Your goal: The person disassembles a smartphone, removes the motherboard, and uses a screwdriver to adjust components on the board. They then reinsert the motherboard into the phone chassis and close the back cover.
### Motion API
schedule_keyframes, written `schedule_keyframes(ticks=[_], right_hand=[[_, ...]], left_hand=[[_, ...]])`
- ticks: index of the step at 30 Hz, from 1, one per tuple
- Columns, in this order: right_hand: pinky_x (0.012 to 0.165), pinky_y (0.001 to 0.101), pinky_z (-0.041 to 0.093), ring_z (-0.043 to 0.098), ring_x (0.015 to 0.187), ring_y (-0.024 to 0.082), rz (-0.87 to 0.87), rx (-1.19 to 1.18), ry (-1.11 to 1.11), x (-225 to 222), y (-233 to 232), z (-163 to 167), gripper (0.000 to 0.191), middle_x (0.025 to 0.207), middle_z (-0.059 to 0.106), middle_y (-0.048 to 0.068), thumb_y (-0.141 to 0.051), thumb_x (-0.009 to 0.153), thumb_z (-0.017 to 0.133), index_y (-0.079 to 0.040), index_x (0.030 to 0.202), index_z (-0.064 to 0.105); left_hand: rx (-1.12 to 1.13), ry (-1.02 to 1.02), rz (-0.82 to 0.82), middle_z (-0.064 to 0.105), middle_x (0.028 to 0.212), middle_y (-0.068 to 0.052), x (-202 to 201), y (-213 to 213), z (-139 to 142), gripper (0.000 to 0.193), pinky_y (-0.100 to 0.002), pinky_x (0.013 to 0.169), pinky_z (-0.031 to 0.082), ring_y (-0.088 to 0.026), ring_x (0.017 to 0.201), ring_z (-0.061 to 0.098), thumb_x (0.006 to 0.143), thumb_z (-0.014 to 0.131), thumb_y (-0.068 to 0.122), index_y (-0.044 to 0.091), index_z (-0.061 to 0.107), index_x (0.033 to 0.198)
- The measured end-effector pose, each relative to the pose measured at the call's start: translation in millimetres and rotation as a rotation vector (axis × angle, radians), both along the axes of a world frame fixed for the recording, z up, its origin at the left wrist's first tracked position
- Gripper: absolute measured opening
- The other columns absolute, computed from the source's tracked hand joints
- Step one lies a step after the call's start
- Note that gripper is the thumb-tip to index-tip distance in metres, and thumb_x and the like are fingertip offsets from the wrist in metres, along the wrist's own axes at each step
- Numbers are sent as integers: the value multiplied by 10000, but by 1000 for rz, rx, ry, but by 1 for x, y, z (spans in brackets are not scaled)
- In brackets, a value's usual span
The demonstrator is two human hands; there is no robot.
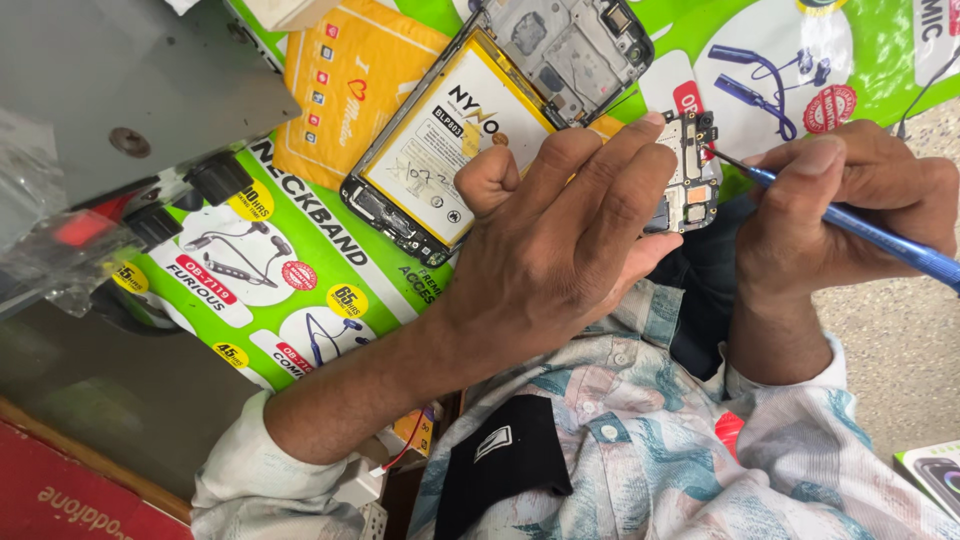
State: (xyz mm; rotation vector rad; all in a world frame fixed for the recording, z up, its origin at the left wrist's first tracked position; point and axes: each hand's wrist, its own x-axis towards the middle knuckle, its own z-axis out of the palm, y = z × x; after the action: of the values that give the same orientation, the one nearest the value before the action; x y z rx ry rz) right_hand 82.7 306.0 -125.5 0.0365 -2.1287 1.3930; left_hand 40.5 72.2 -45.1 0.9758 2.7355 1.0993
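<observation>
Nearest the camera, a patterned shirt (640,440) in pale blue, pink and white fills the lower middle of the view, with a dark patch of cloth (500,465) lying over it. At the far left, a grey metal plate (120,90) with a screw in it sits above crumpled clear plastic wrap (45,240) and black knobs (215,178); below them a red edge (70,495) shows at the bottom corner. To the right of that lies a bright green printed sheet (290,290) showing neckband earphones, with an orange packet (345,90) on top of it. Resting on both, tilted, is an opened phone (480,120) with its back off, the yellowish battery (450,145) showing in the frame and the bare upper end pointing up and right. The left hand (560,245) comes up from a rolled white sleeve, fingers stretched rightward, and its fingertips (650,125) pinch a small circuit board (685,175) held in the air just right of the phone, over the person's lap. The board is upright in the grasp, its long edge against the fingers. The right hand (850,210) is closed around a blue-handled tool (880,235), thumb and forefinger clamped near its front; the thin metal tip reaches left and touches the upper right edge of the board. Speckled floor (900,330) shows beneath that hand, and the corner of a small box (935,475) sits at the lower right.
</observation>
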Motion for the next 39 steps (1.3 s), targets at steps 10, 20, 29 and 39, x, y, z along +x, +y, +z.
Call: schedule_keyframes(ticks=[10,20,29,39], right_hand=[[559,286,510,641,602,249,-60,47,38,1,-9,-1,310,766,641,214,-73,1125,687,26,995,424],[515,321,508,608,563,252,-95,101,165,-7,-13,-4,290,688,596,202,-37,1064,649,24,934,397],[592,319,493,612,592,263,-85,19,57,4,-12,-6,283,765,609,211,-36,1113,665,29,989,420],[567,310,503,631,587,264,-81,21,62,4,-10,-5,294,756,619,222,-16,1110,672,27,975,415]], left_hand=[[-14,5,2,575,1442,-78,1,-1,1,729,-477,965,261,-196,1231,569,926,906,310,50,430,1414],[-6,3,5,567,1453,-70,4,0,-3,748,-479,987,264,-186,1247,565,927,912,316,58,424,1432],[-11,23,3,561,1452,-70,4,0,-5,740,-481,980,270,-203,1264,556,926,915,323,59,439,1428],[-23,27,-1,565,1439,-62,1,1,-2,733,-479,970,272,-198,1265,552,912,915,331,77,456,1424]])
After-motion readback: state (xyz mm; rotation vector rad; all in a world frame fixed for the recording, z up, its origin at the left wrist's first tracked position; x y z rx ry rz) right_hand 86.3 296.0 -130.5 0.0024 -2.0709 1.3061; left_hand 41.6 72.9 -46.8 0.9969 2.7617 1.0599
